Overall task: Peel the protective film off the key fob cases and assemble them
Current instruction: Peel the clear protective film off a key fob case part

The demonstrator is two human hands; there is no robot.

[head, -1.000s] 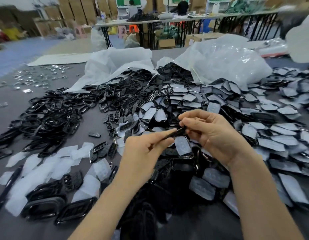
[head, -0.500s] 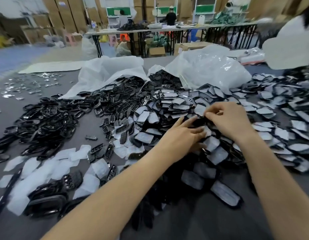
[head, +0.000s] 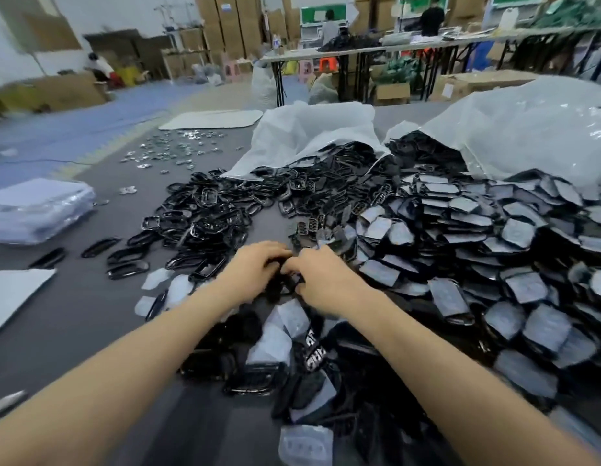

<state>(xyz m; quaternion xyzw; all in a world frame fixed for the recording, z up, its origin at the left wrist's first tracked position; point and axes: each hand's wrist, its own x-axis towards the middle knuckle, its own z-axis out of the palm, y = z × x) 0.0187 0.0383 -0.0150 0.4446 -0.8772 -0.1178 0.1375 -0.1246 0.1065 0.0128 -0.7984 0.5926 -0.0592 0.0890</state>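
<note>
Head view, left hand (head: 255, 270): fingers curled inward, apparently pinching a dark case part (head: 285, 283) from its left side.
Head view, right hand (head: 322, 280): fingers likewise curled onto the same part, fingertips nearly meeting those of the left; blur hides the exact grip.
Case part: held between both hands just above the table (head: 73, 314), in front of the heaps; whether film remains on it cannot be told.
Filmed shells (head: 494, 264): a large loose heap to the right, spilling from a white bag (head: 528, 129).
Bare frames (head: 198, 223): a second heap to the left, near a second bag (head: 312, 136).
Peeled films (head: 282, 317): scattered under and beside the forearms, mixed among black parts.
Risk, mix-up: loose films lie among unpeeled shells (both pale grey), so a finished piece could be dropped back unnoticed or a filmed one passed as done.
Risk, slide: the right heap slopes towards the working spot; a forearm nudge could send shells over the assembled pieces.
Risk, marking: glossy faces handled with bare fingertips may smear or scratch against neighbouring parts.
Risk, misfit: pressing halves together unseen under the fingers could trap a film edge in the seam.
</note>
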